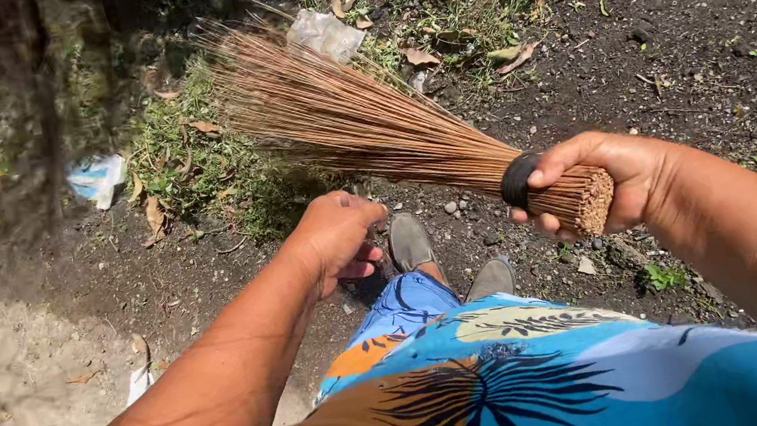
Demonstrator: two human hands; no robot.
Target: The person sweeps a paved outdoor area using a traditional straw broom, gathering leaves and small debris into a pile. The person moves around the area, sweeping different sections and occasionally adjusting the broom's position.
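Stick broom (353, 116) in right hand (611, 176)

Outdoor yard or roadside, bare dark soil (691, 11), grass patches (198, 160), dry leaves (420, 56), scattered litter (97, 176)

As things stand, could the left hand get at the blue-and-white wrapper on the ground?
Probably not without bending: the left hand hangs loosely curled and empty, well short of the wrapper, though nothing blocks the way.

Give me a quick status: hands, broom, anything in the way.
Right hand gripping stick broom at bound end. Left hand loosely curled, off it. Plastic litter and dry leaves beneath bristle tips.
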